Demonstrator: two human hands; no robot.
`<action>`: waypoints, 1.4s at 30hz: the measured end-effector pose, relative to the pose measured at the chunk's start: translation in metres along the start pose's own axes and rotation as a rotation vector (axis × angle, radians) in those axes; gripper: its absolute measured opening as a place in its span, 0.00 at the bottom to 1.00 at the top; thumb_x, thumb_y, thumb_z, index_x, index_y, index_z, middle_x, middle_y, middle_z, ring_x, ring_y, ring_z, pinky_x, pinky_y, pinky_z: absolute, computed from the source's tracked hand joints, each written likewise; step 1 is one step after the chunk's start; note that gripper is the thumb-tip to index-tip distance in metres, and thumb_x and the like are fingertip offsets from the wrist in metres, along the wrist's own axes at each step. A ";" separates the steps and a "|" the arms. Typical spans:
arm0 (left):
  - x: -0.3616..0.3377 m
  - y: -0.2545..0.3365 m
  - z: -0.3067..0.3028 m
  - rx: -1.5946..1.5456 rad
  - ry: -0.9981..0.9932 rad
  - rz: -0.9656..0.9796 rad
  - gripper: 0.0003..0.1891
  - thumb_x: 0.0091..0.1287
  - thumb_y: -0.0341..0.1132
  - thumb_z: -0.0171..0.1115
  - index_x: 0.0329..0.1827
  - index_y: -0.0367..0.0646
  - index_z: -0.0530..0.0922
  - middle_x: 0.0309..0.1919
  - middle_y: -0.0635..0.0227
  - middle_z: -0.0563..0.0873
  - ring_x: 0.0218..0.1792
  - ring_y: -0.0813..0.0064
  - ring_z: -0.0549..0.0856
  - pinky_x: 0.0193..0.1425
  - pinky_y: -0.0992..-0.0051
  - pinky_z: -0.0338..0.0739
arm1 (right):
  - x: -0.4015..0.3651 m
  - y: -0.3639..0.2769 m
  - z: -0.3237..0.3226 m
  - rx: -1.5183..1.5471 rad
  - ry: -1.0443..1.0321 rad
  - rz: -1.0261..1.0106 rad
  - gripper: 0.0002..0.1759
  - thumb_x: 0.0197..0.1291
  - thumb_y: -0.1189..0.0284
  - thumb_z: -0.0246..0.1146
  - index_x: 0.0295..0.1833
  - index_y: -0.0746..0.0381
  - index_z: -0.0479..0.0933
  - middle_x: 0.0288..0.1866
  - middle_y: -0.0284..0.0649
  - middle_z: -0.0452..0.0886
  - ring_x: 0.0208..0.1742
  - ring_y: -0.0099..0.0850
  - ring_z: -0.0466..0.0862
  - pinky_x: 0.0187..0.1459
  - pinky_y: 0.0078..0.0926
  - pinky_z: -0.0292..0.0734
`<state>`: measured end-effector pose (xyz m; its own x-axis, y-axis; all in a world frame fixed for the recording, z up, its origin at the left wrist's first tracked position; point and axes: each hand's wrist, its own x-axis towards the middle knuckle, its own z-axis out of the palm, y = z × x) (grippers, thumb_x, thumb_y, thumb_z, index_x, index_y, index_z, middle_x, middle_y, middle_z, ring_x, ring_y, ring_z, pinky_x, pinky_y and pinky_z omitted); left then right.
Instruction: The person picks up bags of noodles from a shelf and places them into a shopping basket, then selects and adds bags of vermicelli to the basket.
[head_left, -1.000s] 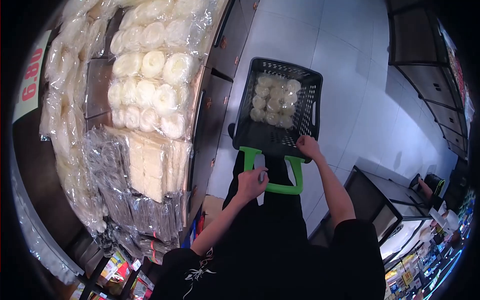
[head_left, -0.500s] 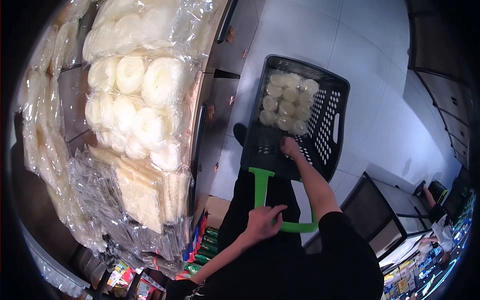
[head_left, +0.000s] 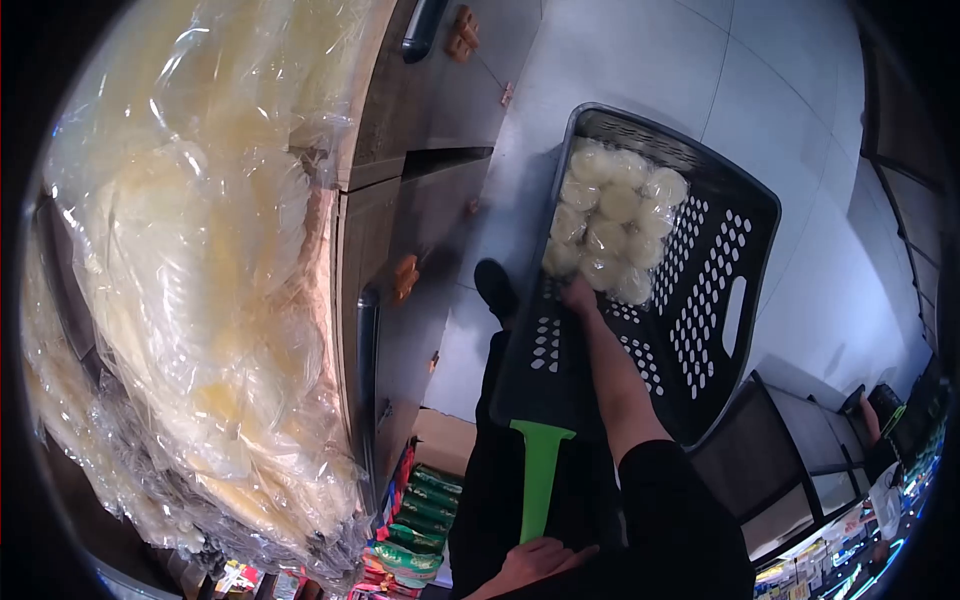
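Note:
A clear plastic pack of round, pale noodle nests [head_left: 618, 205] lies at the far end of a black shopping basket [head_left: 690, 432] with slotted walls. My right hand [head_left: 578, 296] reaches down into the basket and is closed at the pack's near edge; its fingertips are partly hidden. Closer to my body, my left hand [head_left: 540, 565] is wrapped round the lower part of the basket's green handle [head_left: 541, 480]. Large clear bags of pale dried food [head_left: 200, 290] fill the display on my left.
A wooden display cabinet [head_left: 400, 190] with dark pulls runs along the left of the aisle. Green packets [head_left: 418, 530] are stacked in a carton near its foot. Grey floor tiles [head_left: 640, 60] extend ahead, and a dark-framed stand [head_left: 755, 455] is at the right.
The view has moved nearer the bagged goods and the basket appears larger. My left hand is lower in view with the handle. My right hand now meets the pack's near edge.

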<state>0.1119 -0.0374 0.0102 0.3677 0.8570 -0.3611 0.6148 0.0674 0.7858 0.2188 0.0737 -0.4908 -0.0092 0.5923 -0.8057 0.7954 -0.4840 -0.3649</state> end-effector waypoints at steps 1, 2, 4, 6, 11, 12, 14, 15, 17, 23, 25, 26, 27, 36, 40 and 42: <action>-0.004 -0.001 0.004 0.002 -0.001 -0.002 0.16 0.52 0.29 0.66 0.45 0.48 0.85 0.18 0.76 0.77 0.24 0.82 0.83 0.30 0.80 0.83 | 0.000 -0.001 0.000 0.002 -0.002 -0.001 0.27 0.54 0.59 0.64 0.56 0.64 0.74 0.54 0.57 0.78 0.56 0.51 0.79 0.57 0.44 0.74; -0.009 -0.002 0.009 -0.087 0.039 -0.062 0.14 0.52 0.28 0.65 0.43 0.47 0.85 0.20 0.74 0.79 0.27 0.80 0.84 0.31 0.79 0.83 | 0.002 -0.002 -0.003 -0.020 -0.004 0.062 0.27 0.54 0.58 0.65 0.54 0.64 0.75 0.53 0.57 0.79 0.55 0.50 0.80 0.56 0.44 0.74; -0.022 -0.006 0.019 -0.169 0.084 -0.119 0.12 0.53 0.28 0.64 0.41 0.45 0.85 0.23 0.73 0.81 0.29 0.78 0.86 0.32 0.78 0.84 | 0.008 -0.001 -0.005 -0.039 -0.002 0.115 0.28 0.53 0.56 0.66 0.53 0.65 0.76 0.51 0.56 0.80 0.54 0.50 0.81 0.55 0.44 0.74; -0.035 -0.013 0.024 -0.217 0.028 -0.155 0.08 0.54 0.28 0.63 0.37 0.42 0.85 0.27 0.69 0.83 0.35 0.73 0.87 0.35 0.76 0.85 | 0.017 0.003 -0.006 -0.004 -0.070 0.179 0.28 0.54 0.51 0.65 0.48 0.65 0.79 0.44 0.54 0.84 0.50 0.49 0.83 0.54 0.44 0.75; -0.065 -0.024 0.047 -0.300 0.037 -0.182 0.07 0.55 0.28 0.62 0.36 0.41 0.85 0.29 0.68 0.85 0.38 0.71 0.88 0.41 0.74 0.86 | 0.022 0.003 0.002 -0.122 0.030 0.098 0.22 0.55 0.54 0.64 0.38 0.65 0.81 0.34 0.50 0.85 0.43 0.47 0.85 0.49 0.44 0.76; -0.069 -0.025 0.052 -0.335 0.070 -0.206 0.07 0.56 0.27 0.62 0.36 0.42 0.85 0.28 0.69 0.84 0.37 0.72 0.88 0.43 0.73 0.86 | 0.023 0.004 0.006 -0.159 0.076 0.035 0.21 0.55 0.56 0.64 0.36 0.66 0.81 0.33 0.49 0.85 0.42 0.47 0.85 0.47 0.43 0.77; -0.033 -0.015 0.028 -0.178 0.092 -0.079 0.09 0.55 0.28 0.63 0.38 0.42 0.85 0.26 0.69 0.84 0.35 0.73 0.87 0.44 0.72 0.86 | 0.023 0.004 0.014 0.012 0.046 -0.064 0.19 0.56 0.59 0.63 0.35 0.67 0.80 0.31 0.48 0.84 0.38 0.44 0.84 0.42 0.40 0.76; -0.017 -0.010 0.018 -0.030 0.113 0.052 0.10 0.54 0.28 0.65 0.40 0.42 0.84 0.24 0.70 0.83 0.32 0.73 0.87 0.45 0.72 0.86 | 0.018 0.006 0.011 0.176 0.021 -0.157 0.17 0.58 0.62 0.62 0.34 0.67 0.79 0.30 0.47 0.83 0.33 0.41 0.83 0.37 0.38 0.76; -0.011 -0.012 0.016 -0.057 0.130 0.088 0.15 0.54 0.30 0.65 0.45 0.45 0.83 0.21 0.72 0.80 0.30 0.75 0.86 0.43 0.73 0.85 | -0.006 -0.009 -0.015 0.308 -0.004 -0.201 0.16 0.60 0.63 0.59 0.34 0.68 0.78 0.27 0.44 0.81 0.30 0.35 0.80 0.34 0.34 0.73; 0.003 0.004 0.006 -0.173 0.246 -0.023 0.12 0.51 0.27 0.63 0.40 0.45 0.82 0.19 0.67 0.81 0.26 0.66 0.85 0.41 0.67 0.85 | -0.106 -0.009 -0.117 0.642 -0.137 -0.120 0.17 0.67 0.63 0.53 0.32 0.65 0.74 0.29 0.34 0.75 0.31 0.24 0.75 0.35 0.26 0.75; 0.000 0.006 0.002 -0.127 0.217 -0.079 0.13 0.52 0.28 0.63 0.43 0.45 0.81 0.21 0.65 0.81 0.26 0.64 0.84 0.38 0.65 0.83 | -0.166 -0.018 -0.170 0.833 -0.166 -0.114 0.16 0.68 0.63 0.52 0.36 0.66 0.75 0.31 0.35 0.75 0.34 0.26 0.78 0.41 0.28 0.79; -0.001 0.009 0.002 -0.133 0.118 -0.093 0.14 0.54 0.28 0.62 0.45 0.44 0.80 0.22 0.64 0.82 0.26 0.62 0.84 0.34 0.63 0.81 | -0.207 -0.035 -0.197 0.868 -0.111 -0.068 0.17 0.68 0.64 0.52 0.35 0.67 0.75 0.30 0.36 0.75 0.36 0.28 0.80 0.44 0.28 0.80; -0.003 0.012 0.004 -0.129 0.171 -0.099 0.14 0.54 0.28 0.62 0.45 0.44 0.80 0.22 0.64 0.82 0.26 0.62 0.84 0.34 0.63 0.81 | -0.215 -0.007 -0.213 0.735 -0.202 -0.163 0.18 0.69 0.64 0.52 0.36 0.68 0.75 0.31 0.38 0.76 0.38 0.29 0.81 0.45 0.28 0.80; -0.004 -0.045 -0.015 -1.285 0.251 -0.502 0.19 0.70 0.39 0.55 0.58 0.36 0.73 0.40 0.57 0.87 0.41 0.66 0.87 0.49 0.68 0.80 | -0.482 -0.158 -0.324 0.252 -0.147 -0.557 0.09 0.56 0.77 0.52 0.25 0.68 0.70 0.27 0.36 0.72 0.29 0.23 0.71 0.30 0.24 0.65; -0.030 -0.028 -0.108 -1.520 0.060 -0.566 0.28 0.74 0.51 0.49 0.65 0.35 0.66 0.48 0.52 0.84 0.49 0.61 0.84 0.59 0.65 0.76 | -0.590 -0.242 -0.366 0.148 -0.158 -0.882 0.04 0.49 0.80 0.53 0.26 0.70 0.71 0.25 0.39 0.72 0.27 0.28 0.71 0.28 0.26 0.64; -0.037 -0.019 -0.145 -1.775 -0.072 -0.324 0.37 0.72 0.62 0.42 0.70 0.38 0.60 0.60 0.51 0.77 0.60 0.60 0.78 0.66 0.61 0.69 | -0.626 -0.271 -0.375 0.095 -0.156 -0.979 0.03 0.47 0.80 0.54 0.25 0.70 0.72 0.26 0.40 0.74 0.26 0.30 0.72 0.28 0.27 0.65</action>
<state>-0.0144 0.0037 0.0815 0.4536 0.6819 -0.5739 -0.7210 0.6592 0.2134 0.2366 0.0754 0.2869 -0.7202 0.6702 -0.1793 0.3427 0.1189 -0.9319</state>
